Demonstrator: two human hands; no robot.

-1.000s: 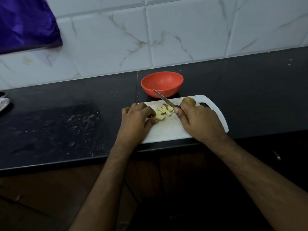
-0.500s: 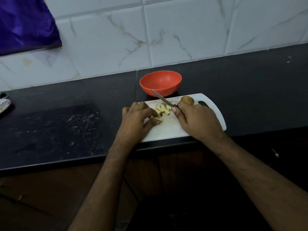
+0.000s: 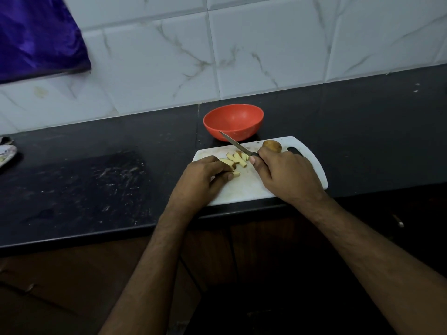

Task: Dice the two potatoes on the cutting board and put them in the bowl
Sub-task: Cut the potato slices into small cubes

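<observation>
A white cutting board [image 3: 251, 189] lies at the counter's front edge. Pale potato strips [image 3: 238, 157] lie on its left half. My left hand [image 3: 202, 178] has its fingers curled over the nearest strips and holds them down. My right hand [image 3: 287, 174] grips a small knife [image 3: 235, 144] by the handle, blade pointing up-left above the strips. A whole brown potato [image 3: 272, 145] sits at the board's far edge, just behind my right hand. An orange-red bowl [image 3: 233, 122] stands behind the board and looks empty.
The black counter [image 3: 96, 189] runs left, with white smudges on it. A white marbled tile wall [image 3: 242, 49] rises behind. Purple cloth [image 3: 36, 35] hangs at the upper left. A patterned object [image 3: 6, 153] lies at the far left edge.
The strips have shifted a little under my left hand. The knife stays above them with the blade angled up-left, and my right hand has barely moved.
</observation>
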